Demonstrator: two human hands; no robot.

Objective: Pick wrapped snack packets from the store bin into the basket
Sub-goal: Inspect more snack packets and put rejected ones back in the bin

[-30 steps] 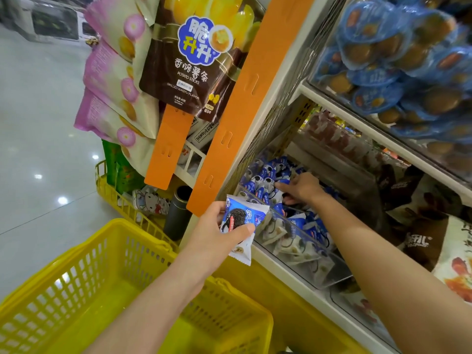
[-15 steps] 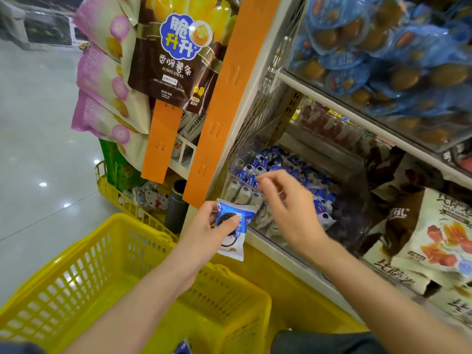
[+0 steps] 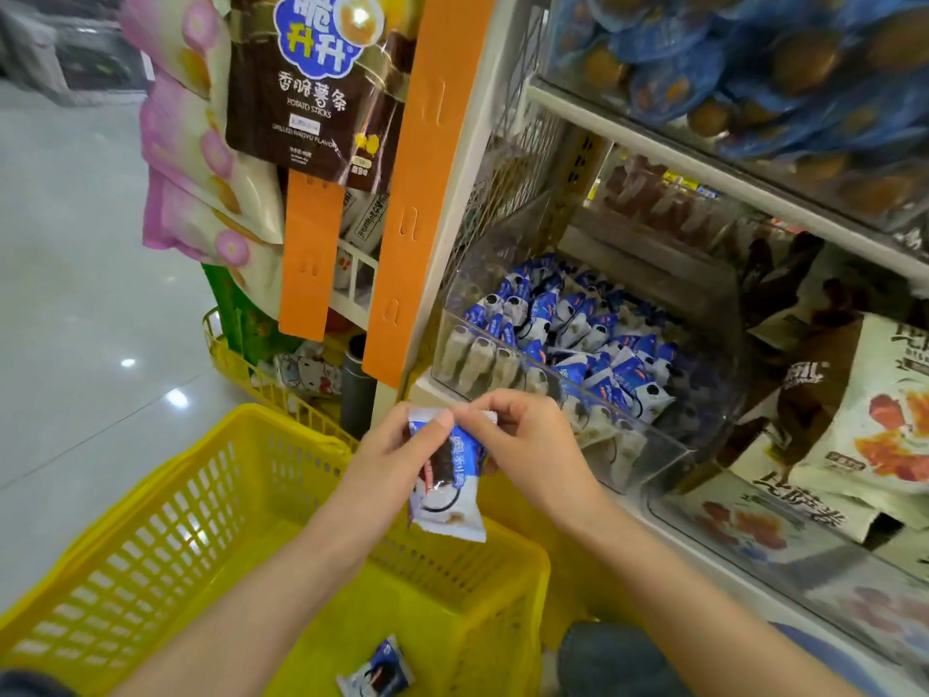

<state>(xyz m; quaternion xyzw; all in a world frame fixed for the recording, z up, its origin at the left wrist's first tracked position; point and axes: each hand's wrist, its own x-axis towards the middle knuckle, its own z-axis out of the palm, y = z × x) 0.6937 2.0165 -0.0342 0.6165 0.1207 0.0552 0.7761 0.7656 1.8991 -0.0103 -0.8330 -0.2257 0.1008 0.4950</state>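
Glossy shop floor (image 3: pixel 75 294) carries a yellow basket (image 3: pixel 151 535), one wrapped packet (image 3: pixel 376 671) lying inside. Above its far rim the left hand (image 3: pixel 392 460) grips a blue-and-white snack packet (image 3: pixel 447 490) under its thumb, the right hand (image 3: pixel 528 445) pinching its top edge; beyond, a clear bin (image 3: pixel 648 455) holds more packets (image 3: pixel 578 334).

Left forearm (image 3: pixel 281 586) and right forearm (image 3: pixel 668 586): uncovered from wrist to frame edge. Left hand (image 3: pixel 397 460) and right hand (image 3: pixel 533 445): bare. Knee (image 3: pixel 613 661) at bottom centre in dark blue-grey, denim-like trousers. Dark cloth edge (image 3: pixel 25 685) in the lower-left corner; garment unclear.
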